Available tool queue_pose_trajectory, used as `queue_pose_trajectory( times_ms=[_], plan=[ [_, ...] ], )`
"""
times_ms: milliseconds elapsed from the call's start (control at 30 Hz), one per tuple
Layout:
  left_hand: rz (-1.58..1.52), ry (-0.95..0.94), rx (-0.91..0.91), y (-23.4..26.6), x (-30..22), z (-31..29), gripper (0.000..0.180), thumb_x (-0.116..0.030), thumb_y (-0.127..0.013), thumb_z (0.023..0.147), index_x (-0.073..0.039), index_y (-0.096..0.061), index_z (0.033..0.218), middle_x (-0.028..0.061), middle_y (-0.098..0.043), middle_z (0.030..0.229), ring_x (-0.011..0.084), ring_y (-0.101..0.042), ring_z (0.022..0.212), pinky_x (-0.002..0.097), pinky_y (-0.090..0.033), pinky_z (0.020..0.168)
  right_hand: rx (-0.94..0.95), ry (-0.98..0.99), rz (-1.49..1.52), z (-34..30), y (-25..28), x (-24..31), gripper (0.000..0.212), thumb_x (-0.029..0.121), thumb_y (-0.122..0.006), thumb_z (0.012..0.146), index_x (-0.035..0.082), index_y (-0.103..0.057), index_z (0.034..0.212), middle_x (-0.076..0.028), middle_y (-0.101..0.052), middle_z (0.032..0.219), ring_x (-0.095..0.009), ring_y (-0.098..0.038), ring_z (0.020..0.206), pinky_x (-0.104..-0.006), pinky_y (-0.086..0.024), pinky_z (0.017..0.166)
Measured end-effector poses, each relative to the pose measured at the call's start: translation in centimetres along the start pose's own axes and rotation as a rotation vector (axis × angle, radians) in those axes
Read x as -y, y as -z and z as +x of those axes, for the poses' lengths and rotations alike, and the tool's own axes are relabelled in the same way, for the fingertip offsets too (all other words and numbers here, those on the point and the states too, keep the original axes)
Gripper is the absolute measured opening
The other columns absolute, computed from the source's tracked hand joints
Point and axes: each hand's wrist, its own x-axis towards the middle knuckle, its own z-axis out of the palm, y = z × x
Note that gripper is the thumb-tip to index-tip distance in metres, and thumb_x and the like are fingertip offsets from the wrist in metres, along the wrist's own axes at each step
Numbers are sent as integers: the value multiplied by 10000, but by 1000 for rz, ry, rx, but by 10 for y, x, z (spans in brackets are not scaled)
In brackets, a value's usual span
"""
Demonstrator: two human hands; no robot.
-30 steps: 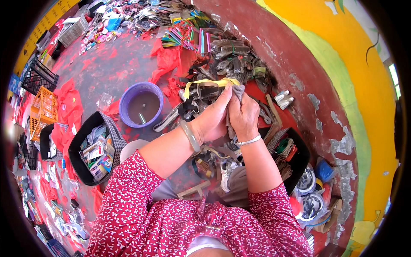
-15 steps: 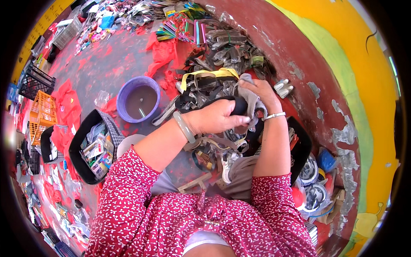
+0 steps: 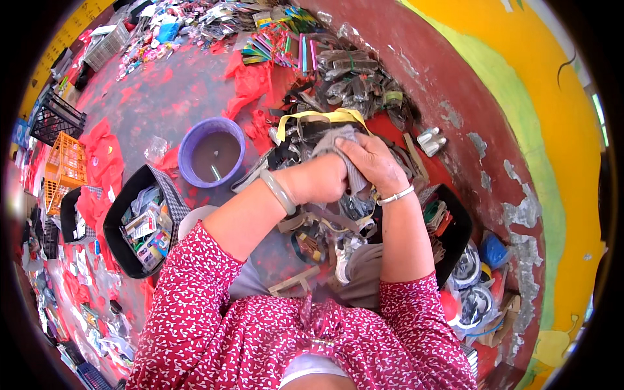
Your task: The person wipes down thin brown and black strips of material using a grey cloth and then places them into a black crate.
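In front of me my two hands meet over a heap of belts and straps. A grey cloth (image 3: 338, 138) is wrapped over the far side of my left hand (image 3: 321, 177). The left hand is closed in a fist, and what it grips is hidden beneath the cloth. My right hand (image 3: 377, 162) presses its fingers and thumb round the cloth, close against the left. Just beyond lies a yellow strap (image 3: 325, 116). Plastic-wrapped belts (image 3: 354, 65) lie piled farther off.
To the left stand a purple basin (image 3: 189, 170) of murky water and a black bin (image 3: 119, 227) of small packages. Another black bin (image 3: 458, 218) is beside my right forearm. An orange crate (image 3: 64, 164) stands far left. The peeling red wall (image 3: 468, 97) bounds the right side.
My right hand has swung left and nearer, bringing the grey cloth over my left hand. The black thing that showed in the left hand is now covered.
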Motion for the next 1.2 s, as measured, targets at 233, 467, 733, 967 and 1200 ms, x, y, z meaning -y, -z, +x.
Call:
queue_pose_trajectory(
  times_ms=[233,467,733,967,1200],
  plan=[
    [661,14,270,-4,-25,-11,263,-252,-628,763,-19,-606,884,152,-632,828,315,-611,780,384,-485,723,137,-84,-382,22,3,-35,399,343,-658,718,-42,-624,813,-234,-603,763,-266,-583,636,-373,-456,649],
    [-874,208,-389,23,-27,-12,441,-307,-440,920,34,-476,1197,188,-549,1174,293,-548,1077,386,-446,912,-626,-49,682,21,35,-21,213,156,-610,852,35,-579,1025,-56,-618,961,-165,-591,849,-299,-491,720],
    [-1653,92,-555,48,-36,-12,685,-584,-316,897,2,-453,1226,171,-515,1215,288,-489,1129,395,-363,989,-414,428,259,5,-15,39,271,138,-579,874,-3,-550,1103,-41,-612,1008,-102,-562,885,-258,-478,775],
    [-1600,-46,-632,51,-37,-16,578,-538,-373,904,-39,-511,1160,127,-549,1173,273,-507,1101,404,-368,988,-279,665,-360,19,-67,29,441,184,-557,858,-37,-459,1227,-226,-477,1250,-375,-400,1219,-416,-260,1051],
    [-1451,-3,-766,72,-34,-21,660,-518,-281,927,44,-440,1233,208,-529,1182,338,-533,1059,445,-420,929,-183,534,-33,8,-90,16,453,119,-576,838,-71,-441,1227,-252,-462,1258,-380,-426,1196,-394,-308,1034]
  ],
)
